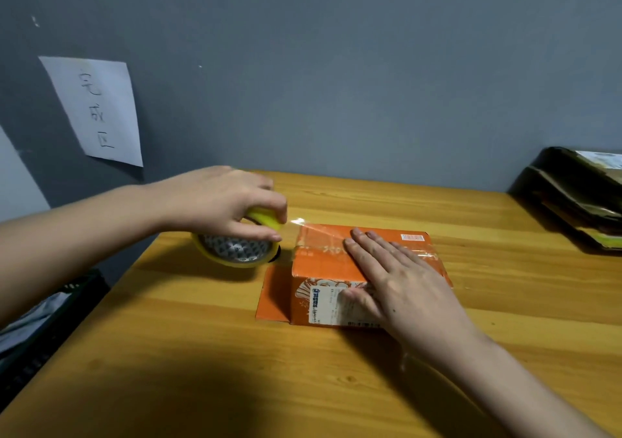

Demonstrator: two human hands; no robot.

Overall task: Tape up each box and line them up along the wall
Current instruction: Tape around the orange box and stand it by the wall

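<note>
1. Wooden table [202, 353]: fills the lower part of the view and runs back to a grey wall [336, 67].
2. Right hand [393, 279]: reaches in from the lower right and lies flat, palm down, on top of the box; the fingers are straight and spread, pressing the clear tape against the lid, and the thumb reaches down over the near side onto a white label [328, 306].
3. Orange box [323, 262]: sits on the table near its middle, well short of the wall; one flap [274, 296] lies open flat on the table at the box's left end.
4. Clear tape strip [316, 232]: stretches from the roll across the top of the box, passing under the right hand's fingers.
5. Tape roll [235, 251]: yellow-rimmed, held just left of the box, tilted above the table.
6. Left hand [222, 202]: comes in from the left and grasps the roll from above, fingers curled over its rim.
7. Paper sheet [97, 111]: white, handwritten, stuck to the wall at left.
8. Stack of flattened cardboard [579, 198]: lies at the far right of the table against the wall.
</note>
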